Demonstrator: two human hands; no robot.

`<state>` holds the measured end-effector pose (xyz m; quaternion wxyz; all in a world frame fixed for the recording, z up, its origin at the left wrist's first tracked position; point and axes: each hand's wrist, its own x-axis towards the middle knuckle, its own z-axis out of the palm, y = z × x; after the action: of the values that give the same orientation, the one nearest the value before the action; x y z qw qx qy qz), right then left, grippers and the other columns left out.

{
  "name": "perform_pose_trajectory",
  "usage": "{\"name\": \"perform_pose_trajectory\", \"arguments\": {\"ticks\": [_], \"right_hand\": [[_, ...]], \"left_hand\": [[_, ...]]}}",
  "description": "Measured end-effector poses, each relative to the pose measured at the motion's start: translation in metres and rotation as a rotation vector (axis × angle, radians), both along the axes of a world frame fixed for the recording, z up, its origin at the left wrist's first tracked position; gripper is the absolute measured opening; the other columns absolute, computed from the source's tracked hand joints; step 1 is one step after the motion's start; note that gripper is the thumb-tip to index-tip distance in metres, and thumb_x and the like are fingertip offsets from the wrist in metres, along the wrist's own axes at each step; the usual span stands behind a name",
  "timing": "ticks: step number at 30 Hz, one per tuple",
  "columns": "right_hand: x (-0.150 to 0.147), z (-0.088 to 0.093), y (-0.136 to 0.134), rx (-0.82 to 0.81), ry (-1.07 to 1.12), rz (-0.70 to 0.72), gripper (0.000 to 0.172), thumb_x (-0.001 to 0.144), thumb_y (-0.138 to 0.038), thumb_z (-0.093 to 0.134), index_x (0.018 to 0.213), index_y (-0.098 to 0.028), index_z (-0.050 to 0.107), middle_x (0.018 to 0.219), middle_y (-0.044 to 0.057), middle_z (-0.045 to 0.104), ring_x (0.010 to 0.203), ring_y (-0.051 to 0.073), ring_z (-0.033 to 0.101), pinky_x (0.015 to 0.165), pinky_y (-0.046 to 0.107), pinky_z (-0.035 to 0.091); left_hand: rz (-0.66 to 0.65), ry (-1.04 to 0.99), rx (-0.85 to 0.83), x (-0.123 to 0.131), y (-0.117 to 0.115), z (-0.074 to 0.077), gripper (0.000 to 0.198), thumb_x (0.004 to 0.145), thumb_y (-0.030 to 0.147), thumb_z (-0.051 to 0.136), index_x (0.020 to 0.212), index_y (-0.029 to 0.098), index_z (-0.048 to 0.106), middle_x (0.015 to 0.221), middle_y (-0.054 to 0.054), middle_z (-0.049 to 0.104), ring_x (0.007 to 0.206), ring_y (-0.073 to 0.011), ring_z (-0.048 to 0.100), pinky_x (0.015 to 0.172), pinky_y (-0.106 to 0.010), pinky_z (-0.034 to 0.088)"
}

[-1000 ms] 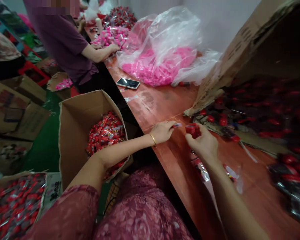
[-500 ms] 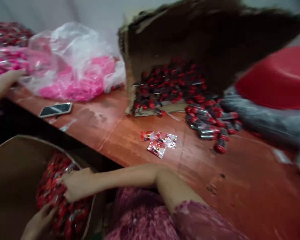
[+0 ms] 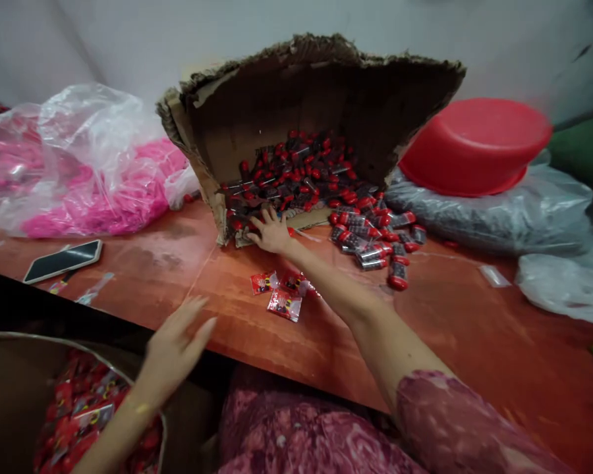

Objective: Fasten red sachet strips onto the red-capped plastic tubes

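My right hand (image 3: pixel 273 232) reaches to the front lip of a ragged cardboard box (image 3: pixel 227 131) lying on its side, its fingers spread over the edge of a heap of small clear containers with red caps and dark contents (image 3: pixel 296 171). My left hand (image 3: pixel 175 342), slightly blurred, hangs with fingers apart near the table edge, holding nothing. Under that forearm, a large open carton (image 3: pixel 93 352) holds many small red packets (image 3: pixel 79 408). A few similar printed packets (image 3: pixel 284 305) lie on the table below my right wrist.
Loose red-capped containers (image 3: pixel 375 240) spill right of the box. A red basin (image 3: pixel 479 145) rests upside down on a filled plastic bag (image 3: pixel 479 214). Pink pieces in clear bags (image 3: pixel 103 197) and a phone (image 3: pixel 64 260) are at left on the reddish table (image 3: pixel 454 316).
Both hands have left the packets in the carton; the right reached to the cardboard box, the left rose toward the table edge. The view shifted, and another person's hand at left is gone.
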<state>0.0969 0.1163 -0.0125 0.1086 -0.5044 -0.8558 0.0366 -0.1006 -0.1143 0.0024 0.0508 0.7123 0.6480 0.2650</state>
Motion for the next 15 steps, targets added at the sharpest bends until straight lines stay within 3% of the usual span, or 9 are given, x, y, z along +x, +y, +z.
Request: {"name": "perform_pose_trajectory", "arguments": {"ticks": [3,6,10,15], "right_hand": [[0.025,-0.018,0.012,-0.042,-0.017,0.072,0.047,0.092,-0.041,0.038,0.135,-0.021,0.043,0.146,0.015,0.032,0.135,0.035,0.021,0.099,0.057,0.027],[0.063,-0.03,0.0,-0.021,-0.008,0.108,0.043,0.094,-0.033,0.032,0.133,-0.02,0.045,0.145,0.013,0.033,0.134,0.031,0.021,0.098,0.048,0.033],[0.128,-0.039,-0.03,-0.024,-0.03,0.09,0.044,0.096,-0.032,0.025,0.131,-0.019,0.048,0.143,0.013,0.036,0.134,0.026,0.024,0.1,0.041,0.033],[0.182,-0.043,-0.072,-0.006,-0.059,0.037,0.04,0.095,-0.031,0.03,0.125,-0.023,0.055,0.142,0.011,0.039,0.136,0.027,0.024,0.105,0.047,0.025]], "left_hand": [[-0.232,0.124,-0.095,0.08,0.051,-0.013,0.052,0.085,0.049,0.045,0.126,0.018,0.054,0.136,-0.015,0.05,0.127,-0.0276,0.045,0.103,-0.044,0.039],[-0.369,0.227,-0.168,0.133,0.078,-0.034,0.058,0.083,0.052,0.047,0.132,0.021,0.048,0.145,-0.017,0.038,0.134,-0.0316,0.034,0.107,-0.051,0.03],[-0.403,0.319,-0.166,0.146,0.086,-0.058,0.054,0.086,0.048,0.044,0.132,0.02,0.049,0.143,-0.017,0.04,0.134,-0.0344,0.033,0.108,-0.054,0.026],[-0.384,0.339,-0.13,0.133,0.082,-0.062,0.05,0.088,0.045,0.041,0.132,0.024,0.049,0.143,-0.014,0.042,0.133,-0.0339,0.033,0.106,-0.054,0.026]]}}
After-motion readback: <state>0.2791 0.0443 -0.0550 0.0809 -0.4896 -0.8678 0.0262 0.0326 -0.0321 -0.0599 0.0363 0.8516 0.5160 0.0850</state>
